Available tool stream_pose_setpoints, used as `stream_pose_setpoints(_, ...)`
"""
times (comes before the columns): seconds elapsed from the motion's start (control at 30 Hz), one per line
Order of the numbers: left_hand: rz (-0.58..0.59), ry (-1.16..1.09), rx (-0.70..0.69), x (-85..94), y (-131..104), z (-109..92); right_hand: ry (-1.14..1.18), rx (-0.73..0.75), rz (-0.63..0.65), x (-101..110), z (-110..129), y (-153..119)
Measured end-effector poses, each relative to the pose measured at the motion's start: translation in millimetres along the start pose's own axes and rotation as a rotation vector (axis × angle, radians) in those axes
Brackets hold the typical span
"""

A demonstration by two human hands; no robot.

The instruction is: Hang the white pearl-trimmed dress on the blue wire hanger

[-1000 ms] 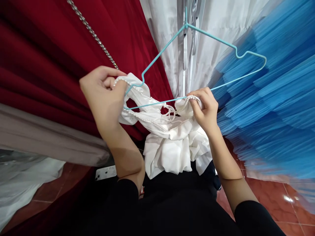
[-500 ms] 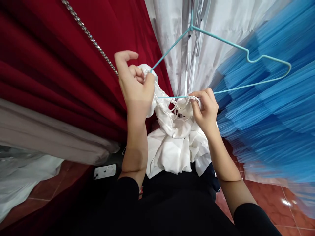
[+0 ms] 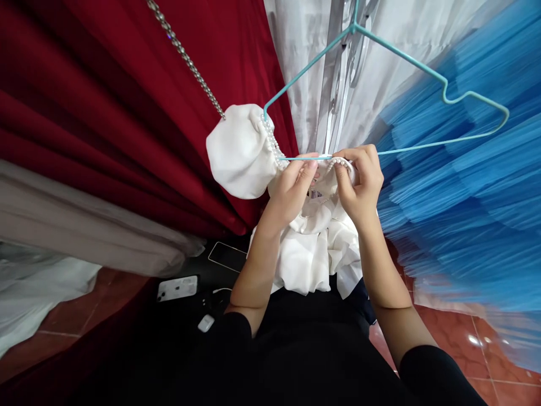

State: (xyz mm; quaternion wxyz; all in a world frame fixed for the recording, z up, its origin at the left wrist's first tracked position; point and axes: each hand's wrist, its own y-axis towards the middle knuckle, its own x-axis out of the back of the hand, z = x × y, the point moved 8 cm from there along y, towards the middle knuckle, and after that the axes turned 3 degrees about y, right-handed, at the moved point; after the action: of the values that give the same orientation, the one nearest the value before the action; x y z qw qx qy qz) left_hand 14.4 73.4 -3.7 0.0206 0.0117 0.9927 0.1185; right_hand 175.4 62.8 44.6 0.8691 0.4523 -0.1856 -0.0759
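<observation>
1. Garment (image 3: 302, 259): located directly in front of the person, its loose folds nearest the black top (image 3: 321, 344). It is judged light, soft and limp; support at more than one point is advised.
2. Left hand (image 3: 289, 194): fingertips are placed at the hanger's lower bar. Whether any cloth is clamped cannot be told.
3. Right hand (image 3: 361, 183): thumb and fingers are clamped on the garment's trimmed edge, at the same bar.
4. Pearls (image 3: 270, 138): set in a row along the edge. Hold is best taken here, through cloth and trim together; strain on the beads alone should be avoided, as the stitching may be fragile. The smooth cloth may slip.
5. Puff (image 3: 236, 155): white, plain and rounded, gathered at the pearls, and located at the hanger's left end.
6. Hanger (image 3: 354, 26): light blue, thin; its right end is uncovered.
7. Red drape (image 3: 127, 73): located behind the puff.
</observation>
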Motion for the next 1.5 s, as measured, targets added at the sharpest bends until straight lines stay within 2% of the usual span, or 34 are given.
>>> stream_pose_setpoints(0.07, -0.013, -0.262, 0.042, -7.9, 2.6, 7.9, -0.012, -0.001, -0.006, -0.8, 1.6, -1.0)
stream_pose_setpoints(0.17, -0.094, -0.563, 0.035, -16.7, 1.7, 6.5, -0.016, -0.020, -0.018, 0.5, 2.3, -5.7)
stream_pose_setpoints(0.23, -0.116, -0.633, 0.000, -21.8, -0.1, 0.9, 0.006, -0.001, -0.028, 4.0, 2.9, -10.4)
stream_pose_setpoints(0.3, -0.099, -0.610, -0.021, -24.9, -0.8, -4.1, -0.009, 0.075, -0.086, 15.1, 3.3, -15.3)
stream_pose_setpoints(0.37, -0.109, -0.542, -0.015, -20.7, 0.0, -6.1, -0.093, 0.165, -0.237, 39.3, -0.3, -20.2)
stream_pose_setpoints(0.47, -0.173, -0.455, 0.003, -4.0, 2.4, -7.4, -0.205, 0.214, -0.584, 98.0, -14.5, -27.4)
stream_pose_setpoints(0.53, -0.188, -0.426, 0.002, 4.5, 3.7, -9.7, -0.233, 0.198, -0.739, 137.2, -23.2, -25.1)
stream_pose_setpoints(0.57, -0.186, -0.422, -0.002, 6.9, 3.7, -10.9, -0.240, 0.154, -0.768, 153.8, -27.8, -19.2)
stream_pose_setpoints(0.63, -0.171, -0.433, -0.017, 8.3, 2.4, -13.6, -0.225, -0.033, -0.660, 172.9, -42.3, 4.7)
stream_pose_setpoints(0.7, -0.157, -0.454, -0.045, 6.9, -0.5, -16.9, -0.212, -0.107, -0.577, 182.1, -48.2, 27.9)
stream_pose_setpoints(0.8, -0.161, -0.436, -0.061, 3.9, -5.7, -20.2, -0.270, -0.091, -0.524, 183.9, -54.6, 55.1)
stream_pose_setpoints(0.87, -0.185, -0.405, -0.056, 2.8, -7.8, -20.8, -0.321, -0.110, -0.519, 181.9, -68.0, 64.1)
stream_pose_setpoints(1.0, -0.248, -0.379, -0.052, 3.4, -6.1, -19.6, -0.344, -0.309, -0.524, 181.2, -109.5, 63.4)
stream_pose_setpoints(1.1, -0.287, -0.364, -0.040, 5.5, -2.6, -16.4, -0.289, -0.362, -0.507, 182.8, -119.6, 64.5)
stream_pose_setpoints(1.17, -0.294, -0.362, -0.042, 6.7, -1.2, -14.9, -0.234, -0.294, -0.461, 179.3, -108.1, 73.2)
stream_pose_setpoints(1.23, -0.284, -0.369, -0.045, 7.0, -0.9, -13.8, -0.191, -0.196, -0.413, 168.9, -86.2, 84.2)
stream_pose_setpoints(1.3, -0.273, -0.385, -0.060, 7.3, -1.0, -13.7, -0.173, -0.105, -0.358, 149.1, -60.8, 93.4)
stream_pose_setpoints(1.4, -0.274, -0.384, -0.073, 9.4, -0.2, -13.8, -0.224, -0.018, -0.211, 106.7, -30.1, 99.4)
stream_pose_setpoints(1.5, -0.282, -0.349, -0.045, 12.2, 2.1, -12.3, -0.326, -0.017, -0.110, 80.1, -16.7, 94.8)
